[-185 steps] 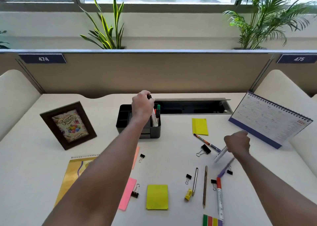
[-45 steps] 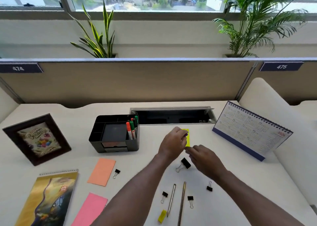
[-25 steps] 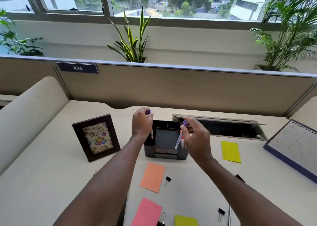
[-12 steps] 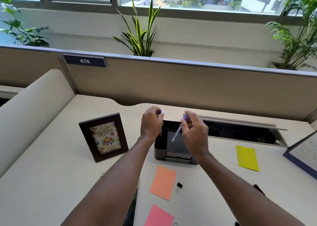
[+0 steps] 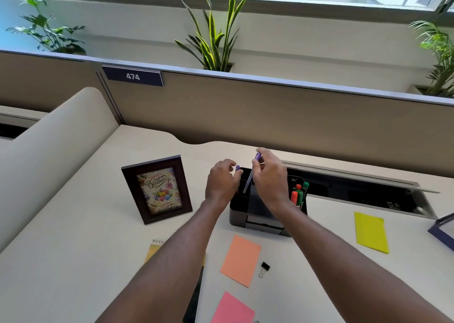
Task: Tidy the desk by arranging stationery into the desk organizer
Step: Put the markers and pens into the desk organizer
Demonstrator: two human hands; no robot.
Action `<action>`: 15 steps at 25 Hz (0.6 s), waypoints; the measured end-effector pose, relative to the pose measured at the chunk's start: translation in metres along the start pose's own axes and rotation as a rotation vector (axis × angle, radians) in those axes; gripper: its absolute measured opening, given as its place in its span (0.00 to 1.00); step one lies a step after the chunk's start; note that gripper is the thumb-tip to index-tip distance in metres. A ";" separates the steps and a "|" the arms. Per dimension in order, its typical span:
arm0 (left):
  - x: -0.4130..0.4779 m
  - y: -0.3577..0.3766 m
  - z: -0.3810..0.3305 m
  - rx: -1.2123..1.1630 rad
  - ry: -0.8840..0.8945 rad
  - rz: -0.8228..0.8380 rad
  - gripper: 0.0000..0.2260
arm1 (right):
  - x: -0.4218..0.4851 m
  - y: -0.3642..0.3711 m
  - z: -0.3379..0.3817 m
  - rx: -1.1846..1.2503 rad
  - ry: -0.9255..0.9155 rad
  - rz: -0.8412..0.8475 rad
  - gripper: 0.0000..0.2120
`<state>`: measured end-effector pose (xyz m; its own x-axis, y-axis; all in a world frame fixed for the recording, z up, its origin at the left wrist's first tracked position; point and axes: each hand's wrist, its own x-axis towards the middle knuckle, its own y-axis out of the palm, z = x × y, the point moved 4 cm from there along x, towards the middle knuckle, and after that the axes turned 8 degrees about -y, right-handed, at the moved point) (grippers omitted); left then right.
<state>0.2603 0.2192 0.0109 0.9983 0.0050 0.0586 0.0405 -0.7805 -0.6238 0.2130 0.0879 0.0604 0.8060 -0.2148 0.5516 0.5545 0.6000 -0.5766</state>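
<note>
Moved: both hands, earlier low on the desk [image 5: 81, 236] by the yellow sticky note [image 5: 371, 232], now sit over the desk organizer [image 5: 255, 216], each with a pen.
Left hand [image 5: 224, 184]: fingers curled round a pen of which only the purple end [image 5: 237, 167] shows, above the organizer's left rear corner.
Right hand [image 5: 270, 179]: fingertips pinch a slim purple pen [image 5: 248, 180], slanting down, its lower end at the organizer's left compartments.
Organizer: black, right of the birthday picture frame [image 5: 157, 190]; red and green markers [image 5: 298, 195] stand in its right compartment.
Loose in front: orange sticky note [image 5: 242, 260], black binder clip [image 5: 264, 267] just beside it, pink sticky note [image 5: 233, 308].
</note>
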 end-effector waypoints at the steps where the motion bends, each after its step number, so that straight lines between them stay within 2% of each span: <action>1: -0.003 0.001 0.002 -0.003 -0.010 0.009 0.13 | -0.003 0.007 -0.003 -0.037 -0.009 0.073 0.10; 4: -0.014 0.001 0.009 -0.010 -0.026 -0.009 0.17 | -0.017 0.020 -0.016 -0.093 0.043 0.273 0.14; 6: -0.024 -0.002 0.012 -0.002 -0.022 -0.029 0.18 | -0.026 0.017 -0.021 -0.103 0.067 0.329 0.16; 12: -0.071 -0.007 -0.001 0.024 0.095 -0.130 0.13 | -0.052 -0.029 -0.033 -0.104 0.025 0.257 0.12; 15: -0.098 0.000 -0.011 0.044 0.156 -0.110 0.09 | -0.069 -0.064 -0.044 -0.086 -0.012 0.199 0.08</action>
<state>0.1624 0.2116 0.0141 0.9691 -0.0113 0.2464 0.1541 -0.7524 -0.6404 0.1307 0.0304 0.0321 0.8992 -0.0894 0.4282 0.4005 0.5619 -0.7238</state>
